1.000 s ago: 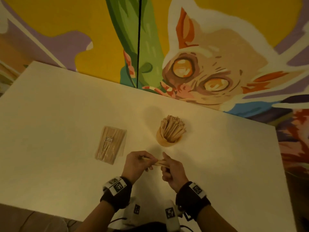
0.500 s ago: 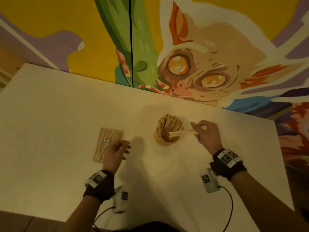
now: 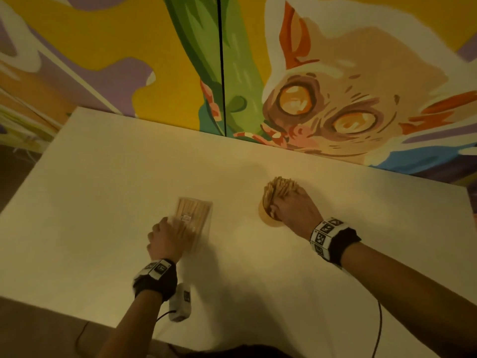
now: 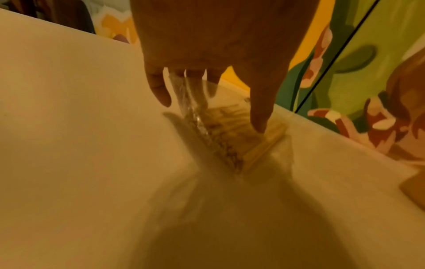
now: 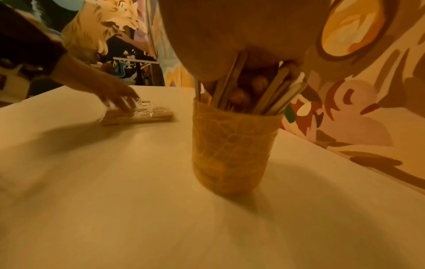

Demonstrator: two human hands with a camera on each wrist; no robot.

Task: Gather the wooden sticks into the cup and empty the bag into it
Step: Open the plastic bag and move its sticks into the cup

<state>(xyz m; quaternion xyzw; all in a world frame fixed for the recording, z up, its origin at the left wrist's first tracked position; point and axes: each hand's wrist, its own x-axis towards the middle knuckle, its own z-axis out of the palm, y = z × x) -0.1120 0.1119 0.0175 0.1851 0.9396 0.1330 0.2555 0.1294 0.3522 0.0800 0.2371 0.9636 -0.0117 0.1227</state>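
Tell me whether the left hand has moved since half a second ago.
Yes. The left hand has gone forward onto the near end of the bag, which it was short of before; the cup stays to its right.

One cup [image 3: 268, 220], one bag [image 3: 195, 220], two hands, sticks too many to count

Dim, warm yellow light; soft shadows; wrist views blurred; wide-angle bending at edges.
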